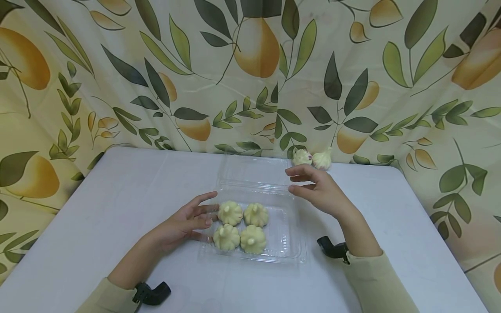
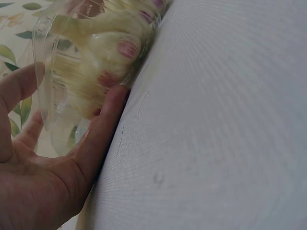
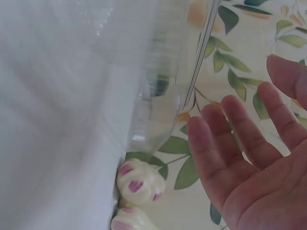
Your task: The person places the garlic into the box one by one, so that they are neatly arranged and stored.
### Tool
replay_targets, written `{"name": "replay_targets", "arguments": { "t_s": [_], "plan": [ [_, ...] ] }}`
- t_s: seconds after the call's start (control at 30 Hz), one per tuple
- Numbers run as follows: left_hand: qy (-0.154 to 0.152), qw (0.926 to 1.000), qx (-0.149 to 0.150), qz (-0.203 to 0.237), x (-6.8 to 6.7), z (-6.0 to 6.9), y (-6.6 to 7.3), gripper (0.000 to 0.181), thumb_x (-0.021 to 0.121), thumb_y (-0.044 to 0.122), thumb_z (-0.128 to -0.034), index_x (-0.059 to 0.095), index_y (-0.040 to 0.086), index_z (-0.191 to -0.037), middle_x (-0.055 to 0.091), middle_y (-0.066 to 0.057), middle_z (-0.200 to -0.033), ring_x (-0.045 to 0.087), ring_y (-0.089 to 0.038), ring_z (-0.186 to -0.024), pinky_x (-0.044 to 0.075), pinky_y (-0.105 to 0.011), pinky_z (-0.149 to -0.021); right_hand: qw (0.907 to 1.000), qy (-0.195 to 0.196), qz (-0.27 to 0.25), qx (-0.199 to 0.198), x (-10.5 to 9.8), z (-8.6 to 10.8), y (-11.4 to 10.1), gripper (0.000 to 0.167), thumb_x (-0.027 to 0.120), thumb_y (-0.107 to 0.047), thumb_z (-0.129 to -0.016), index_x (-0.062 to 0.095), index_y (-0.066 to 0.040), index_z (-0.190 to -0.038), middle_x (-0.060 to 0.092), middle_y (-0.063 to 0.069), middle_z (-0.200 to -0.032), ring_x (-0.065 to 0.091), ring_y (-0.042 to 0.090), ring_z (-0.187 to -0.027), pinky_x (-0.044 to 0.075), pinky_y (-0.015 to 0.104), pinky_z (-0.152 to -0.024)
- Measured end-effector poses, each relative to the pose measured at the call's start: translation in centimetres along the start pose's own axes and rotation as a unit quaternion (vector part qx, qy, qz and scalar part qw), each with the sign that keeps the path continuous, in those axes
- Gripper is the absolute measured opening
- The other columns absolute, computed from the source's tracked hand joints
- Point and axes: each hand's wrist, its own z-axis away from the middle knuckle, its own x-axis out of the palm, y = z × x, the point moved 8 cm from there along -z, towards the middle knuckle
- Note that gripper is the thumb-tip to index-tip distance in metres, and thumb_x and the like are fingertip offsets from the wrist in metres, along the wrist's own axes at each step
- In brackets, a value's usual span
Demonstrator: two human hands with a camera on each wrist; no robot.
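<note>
A clear plastic box [image 1: 283,234] lies on the table with its lid [image 1: 254,170] folded back behind it. Several pale garlic bulbs [image 1: 253,239] fill its left part. The left hand [image 1: 178,226] rests at the box's left wall, fingers spread along it; the left wrist view shows this hand [image 2: 62,167] against the plastic, with garlic [image 2: 103,67] inside. Over the right side near the lid hinge, the right hand [image 1: 321,191] hovers with relaxed fingers and holds nothing. In the right wrist view that hand [image 3: 254,153] is apart from the box's clear edge [image 3: 194,72].
Two more garlic bulbs, one white with purple marks [image 1: 302,157] and one beside it [image 1: 322,159], sit at the table's back edge, behind the right hand. A patterned cloth [image 1: 219,56] with fruit and leaves hangs behind the white table [image 1: 129,187].
</note>
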Motion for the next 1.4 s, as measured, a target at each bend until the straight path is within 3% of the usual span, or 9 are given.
{"name": "replay_targets", "arguments": {
  "t_s": [0.47, 0.83, 1.1, 1.4],
  "plan": [
    [0.003, 1.0, -0.002, -0.002, 0.0, -0.1, 0.0, 0.078, 0.059, 0.008, -0.0984, 0.015, 0.023, -0.16, 0.022, -0.018, -0.162, 0.03, -0.041, -0.146, 0.053, -0.055, -0.092, 0.9974, 0.041, 0.007, 0.058, -3.1, 0.3, 2.2, 0.04, 0.07, -0.024, -0.095, 0.058, -0.01, -0.131, 0.06, 0.01, -0.135, 0.057, 0.029, -0.126, 0.049, 0.049, -0.098],
    [0.002, 1.0, -0.001, 0.001, 0.1, -0.1, 0.0, 0.077, 0.059, 0.009, -0.0986, 0.014, 0.022, -0.16, 0.022, -0.018, -0.162, 0.029, -0.041, -0.146, 0.053, -0.055, -0.092, 0.9925, 0.095, 0.004, 0.077, -5.3, 0.8, 4.6, 0.044, 0.068, -0.025, -0.096, 0.055, -0.011, -0.136, 0.058, 0.011, -0.135, 0.058, 0.025, -0.122, 0.048, 0.017, -0.087],
    [0.003, 1.0, -0.002, -0.003, 0.1, 0.0, -0.1, 0.078, 0.06, 0.01, -0.0985, 0.014, 0.022, -0.16, 0.022, -0.018, -0.162, 0.029, -0.042, -0.146, 0.053, -0.055, -0.092, 0.9867, 0.126, -0.02, 0.1, -6.2, 1.1, 5.6, 0.046, 0.067, -0.023, -0.097, 0.053, -0.006, -0.138, 0.055, 0.014, -0.137, 0.058, 0.016, -0.116, 0.051, 0.013, -0.083],
    [0.01, 0.9999, -0.004, -0.006, -0.1, 0.0, -0.1, 0.077, 0.06, 0.011, -0.0988, 0.016, 0.023, -0.16, 0.024, -0.018, -0.162, 0.031, -0.041, -0.145, 0.054, -0.055, -0.091, 0.9823, 0.158, -0.068, 0.075, -6.8, 1.2, 6.3, 0.044, 0.066, -0.015, -0.097, 0.052, -0.001, -0.136, 0.055, 0.016, -0.133, 0.064, 0.001, -0.102, 0.054, 0.017, -0.081]
  ]
}}
